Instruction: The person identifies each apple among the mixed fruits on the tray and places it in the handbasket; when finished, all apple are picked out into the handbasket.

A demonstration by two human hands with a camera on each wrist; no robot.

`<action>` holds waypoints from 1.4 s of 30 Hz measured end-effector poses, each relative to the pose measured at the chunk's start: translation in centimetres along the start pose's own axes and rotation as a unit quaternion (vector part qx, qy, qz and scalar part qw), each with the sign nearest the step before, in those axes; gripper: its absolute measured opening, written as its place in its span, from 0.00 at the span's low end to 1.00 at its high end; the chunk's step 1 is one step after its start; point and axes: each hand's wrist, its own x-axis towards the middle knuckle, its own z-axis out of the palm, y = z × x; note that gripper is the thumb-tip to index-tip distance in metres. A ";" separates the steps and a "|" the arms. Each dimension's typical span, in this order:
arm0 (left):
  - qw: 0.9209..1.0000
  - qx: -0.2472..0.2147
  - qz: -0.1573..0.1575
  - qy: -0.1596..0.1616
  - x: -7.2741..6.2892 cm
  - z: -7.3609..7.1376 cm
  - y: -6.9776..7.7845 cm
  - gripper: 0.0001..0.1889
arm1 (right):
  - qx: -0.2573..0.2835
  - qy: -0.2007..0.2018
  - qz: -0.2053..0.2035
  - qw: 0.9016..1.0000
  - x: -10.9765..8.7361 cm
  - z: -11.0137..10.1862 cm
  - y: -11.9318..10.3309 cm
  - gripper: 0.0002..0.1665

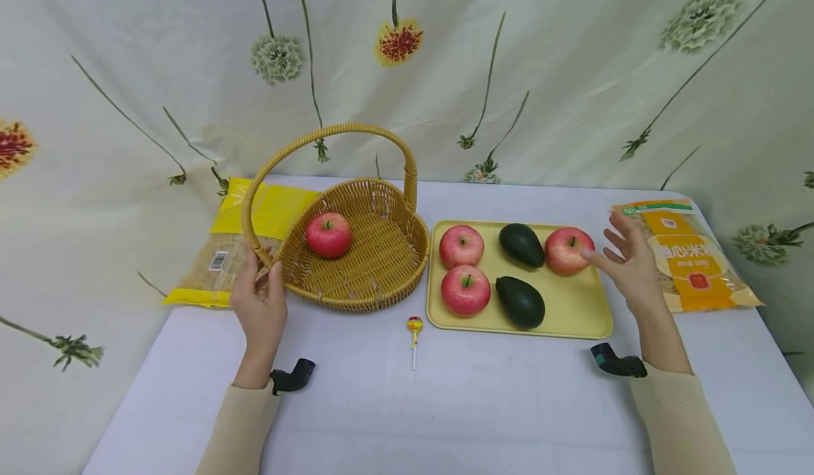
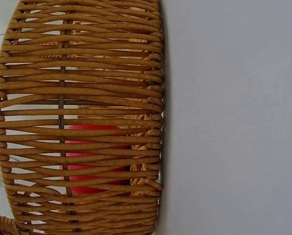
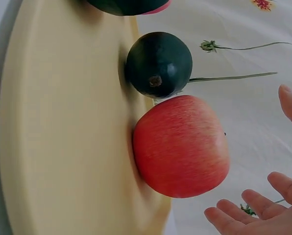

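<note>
On the left, a woven wicker basket with a tall arched handle holds one red apple. My left hand grips the basket at the foot of its handle; most of that hand is outside the left wrist view, where the apple shows through the weave. To the right lies a yellow tray bearing several red apples and two dark green avocados. Over the tray's right end, my right hand spreads its fingers beside the rightmost apple, and a gap shows between them in the right wrist view.
A lollipop lies on the white table in front of the basket and tray. Behind the basket is a yellow packet. An orange and clear packet lies right of the tray. Floral cloth hangs along the back.
</note>
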 end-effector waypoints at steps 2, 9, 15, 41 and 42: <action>1.000 0.002 0.000 0.001 0.0 0.0 -0.1 0.29 | 0.002 0.000 0.004 1.000 0.5 0.0 1.0 0.50; 1.000 0.000 0.003 0.002 0.1 0.0 0.0 0.29 | 0.002 -0.022 0.017 1.000 1.0 0.2 2.4 0.51; 1.000 -0.004 0.008 0.005 0.0 0.0 0.1 0.28 | 0.001 -0.046 0.032 0.998 0.3 0.5 0.8 0.52; 1.000 -0.001 0.004 0.003 -0.1 0.0 -0.4 0.28 | -0.002 -0.091 0.019 0.996 0.3 1.0 2.4 0.52; 1.000 0.000 0.004 0.003 -0.1 0.0 -0.4 0.28 | -0.006 -0.091 0.021 0.996 0.3 1.1 2.5 0.52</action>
